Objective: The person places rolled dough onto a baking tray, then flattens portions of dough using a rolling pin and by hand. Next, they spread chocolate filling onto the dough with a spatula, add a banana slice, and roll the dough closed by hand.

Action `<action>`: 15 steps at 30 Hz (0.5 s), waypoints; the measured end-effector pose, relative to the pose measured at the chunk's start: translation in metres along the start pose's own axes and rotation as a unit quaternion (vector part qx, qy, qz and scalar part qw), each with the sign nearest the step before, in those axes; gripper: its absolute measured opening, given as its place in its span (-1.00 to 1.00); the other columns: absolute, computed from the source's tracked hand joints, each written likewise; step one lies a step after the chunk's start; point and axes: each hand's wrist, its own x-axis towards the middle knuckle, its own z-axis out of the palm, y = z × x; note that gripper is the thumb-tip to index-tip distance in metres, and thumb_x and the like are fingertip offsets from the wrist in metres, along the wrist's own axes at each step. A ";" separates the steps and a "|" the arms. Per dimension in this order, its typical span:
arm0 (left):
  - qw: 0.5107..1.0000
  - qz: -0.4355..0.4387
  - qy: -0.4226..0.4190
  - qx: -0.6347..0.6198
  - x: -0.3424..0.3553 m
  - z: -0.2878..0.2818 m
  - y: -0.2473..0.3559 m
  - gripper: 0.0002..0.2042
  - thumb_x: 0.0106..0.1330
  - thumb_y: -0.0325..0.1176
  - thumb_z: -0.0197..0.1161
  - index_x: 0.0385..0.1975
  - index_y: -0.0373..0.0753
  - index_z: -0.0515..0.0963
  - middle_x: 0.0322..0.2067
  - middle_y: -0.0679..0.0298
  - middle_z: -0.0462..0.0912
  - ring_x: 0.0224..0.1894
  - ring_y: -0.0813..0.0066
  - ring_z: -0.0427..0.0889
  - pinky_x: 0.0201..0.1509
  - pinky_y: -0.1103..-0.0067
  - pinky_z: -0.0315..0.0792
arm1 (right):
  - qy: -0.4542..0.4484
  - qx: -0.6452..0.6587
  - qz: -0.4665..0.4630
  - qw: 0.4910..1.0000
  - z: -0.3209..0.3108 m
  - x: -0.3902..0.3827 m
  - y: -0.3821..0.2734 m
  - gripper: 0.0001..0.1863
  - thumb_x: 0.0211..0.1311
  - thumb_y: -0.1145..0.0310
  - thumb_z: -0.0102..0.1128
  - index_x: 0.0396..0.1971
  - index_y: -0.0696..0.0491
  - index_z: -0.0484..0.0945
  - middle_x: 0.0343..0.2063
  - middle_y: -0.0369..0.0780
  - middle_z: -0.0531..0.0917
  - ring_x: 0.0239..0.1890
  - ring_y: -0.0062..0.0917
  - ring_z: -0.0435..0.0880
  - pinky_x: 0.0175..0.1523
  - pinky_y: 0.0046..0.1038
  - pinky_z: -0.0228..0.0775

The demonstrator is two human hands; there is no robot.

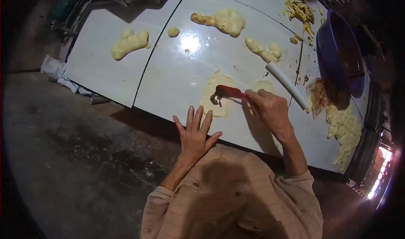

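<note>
Red spatula (230, 91), pale-yellow dough sheet (223, 107)

Dough sheet (224, 108): just beyond my left hand (194, 132). Rod (288, 86): beyond and right of my right hand (272, 112). Basin (325, 49): farther right.

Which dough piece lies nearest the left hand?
The flat, pale-yellow dough sheet beneath the broad red spatula; it alone lies beside the left hand, others farther off.
</note>
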 end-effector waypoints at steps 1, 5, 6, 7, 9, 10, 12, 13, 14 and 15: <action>1.000 0.009 0.012 -0.009 0.003 0.000 0.000 -0.25 0.35 0.21 0.25 0.39 -0.17 0.35 0.44 -0.05 0.22 0.53 -0.20 0.05 0.40 -0.44 -0.41 | 0.014 -0.019 -0.026 0.999 0.012 -0.010 0.015 -0.82 0.21 0.40 0.30 -0.18 -0.05 0.69 -0.53 -0.19 0.59 -0.44 -0.24 0.68 -0.42 -0.22 0.47; 0.999 0.037 0.028 -0.008 0.018 0.002 -0.005 -0.24 0.35 0.24 0.22 0.41 -0.15 0.34 0.45 -0.08 0.18 0.53 -0.23 0.04 0.40 -0.44 -0.41 | 0.008 0.001 -0.028 1.000 0.024 -0.027 0.000 -0.78 0.23 0.37 0.31 -0.12 -0.07 0.66 -0.51 -0.24 0.59 -0.45 -0.28 0.67 -0.41 -0.24 0.48; 0.998 0.049 0.034 -0.006 0.023 0.001 -0.005 -0.23 0.35 0.25 0.21 0.42 -0.15 0.33 0.46 -0.10 0.17 0.53 -0.24 0.04 0.40 -0.44 -0.41 | 0.009 -0.002 -0.023 1.000 0.022 -0.026 -0.004 -0.78 0.23 0.37 0.31 -0.12 -0.07 0.66 -0.51 -0.24 0.59 -0.45 -0.28 0.67 -0.41 -0.24 0.48; 0.998 0.054 0.016 0.011 0.028 0.001 -0.005 -0.21 0.35 0.27 0.19 0.45 -0.10 0.30 0.47 -0.15 0.13 0.54 -0.25 0.01 0.39 -0.44 -0.42 | 0.015 0.014 -0.003 1.000 0.017 -0.025 -0.009 -0.79 0.24 0.37 0.30 -0.12 -0.07 0.66 -0.51 -0.24 0.59 -0.44 -0.28 0.67 -0.40 -0.24 0.48; 0.998 0.060 0.014 0.011 0.035 0.002 -0.005 -0.21 0.35 0.29 0.18 0.46 -0.08 0.30 0.48 -0.17 0.10 0.54 -0.27 -0.01 0.39 -0.45 -0.42 | 0.030 0.028 0.006 0.999 0.019 -0.027 -0.011 -0.81 0.29 0.34 0.26 -0.12 -0.05 0.66 -0.49 -0.20 0.60 -0.39 -0.25 0.67 -0.35 -0.21 0.49; 0.998 0.063 0.014 0.011 0.038 0.003 -0.005 -0.20 0.34 0.30 0.18 0.47 -0.06 0.29 0.48 -0.19 0.08 0.55 -0.28 -0.03 0.39 -0.45 -0.42 | 0.032 0.026 0.013 0.999 0.021 -0.027 -0.010 -0.81 0.29 0.34 0.26 -0.12 -0.05 0.66 -0.49 -0.20 0.60 -0.39 -0.25 0.67 -0.35 -0.21 0.49; 0.998 0.058 -0.012 0.020 0.041 0.000 -0.006 -0.20 0.34 0.30 0.17 0.49 -0.04 0.26 0.50 -0.21 0.03 0.55 -0.31 -0.07 0.38 -0.46 -0.39 | -0.008 0.046 0.054 0.997 0.024 -0.027 -0.009 -0.81 0.33 0.29 0.24 -0.12 -0.04 0.66 -0.46 -0.16 0.62 -0.36 -0.20 0.68 -0.31 -0.17 0.50; 0.998 0.047 -0.025 0.035 0.041 -0.001 -0.007 -0.19 0.35 0.29 0.17 0.50 -0.04 0.25 0.51 -0.21 0.01 0.55 -0.32 -0.08 0.38 -0.46 -0.38 | 0.024 0.072 0.077 0.994 0.022 -0.028 -0.009 -0.80 0.36 0.24 0.21 -0.14 -0.01 0.66 -0.44 -0.13 0.65 -0.35 -0.14 0.68 -0.28 -0.14 0.49; 0.997 0.035 -0.037 0.050 0.041 -0.002 -0.008 -0.19 0.35 0.29 0.16 0.50 -0.04 0.24 0.51 -0.22 0.00 0.55 -0.33 -0.09 0.38 -0.46 -0.36 | 0.024 0.072 0.079 0.994 0.022 -0.030 -0.007 -0.80 0.36 0.24 0.21 -0.14 -0.01 0.66 -0.44 -0.13 0.65 -0.35 -0.14 0.68 -0.28 -0.14 0.49; 0.997 0.035 -0.030 0.056 0.039 -0.004 -0.007 -0.20 0.37 0.27 0.16 0.51 -0.02 0.22 0.51 -0.21 0.00 0.56 -0.33 -0.10 0.37 -0.46 -0.34 | 0.022 0.090 0.102 0.990 0.022 -0.032 -0.006 -0.80 0.37 0.24 0.20 -0.16 0.00 0.67 -0.44 -0.12 0.66 -0.36 -0.13 0.68 -0.27 -0.14 0.49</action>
